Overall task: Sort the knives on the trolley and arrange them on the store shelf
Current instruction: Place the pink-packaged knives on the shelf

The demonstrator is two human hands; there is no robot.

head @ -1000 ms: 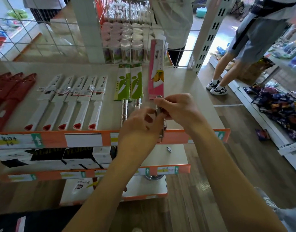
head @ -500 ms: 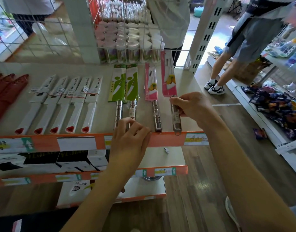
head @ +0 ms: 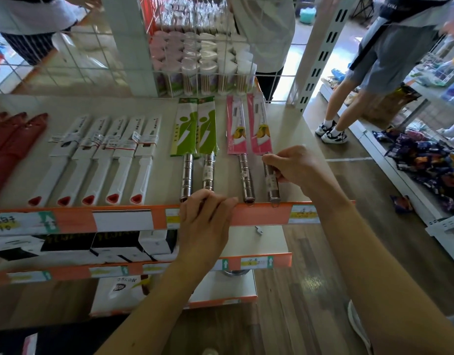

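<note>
Steel-handled pink knife (head: 261, 139) lies at shelf (head: 292, 139) edge — right hand (head: 295, 166) gripping it.

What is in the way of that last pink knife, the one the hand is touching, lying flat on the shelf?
Nothing visible. The right hand grips the steel handle of the rightmost pink-sleeved knife, which already lies on the beige shelf top beside the other pink-sleeved knife. The shelf to its right is bare.
</note>
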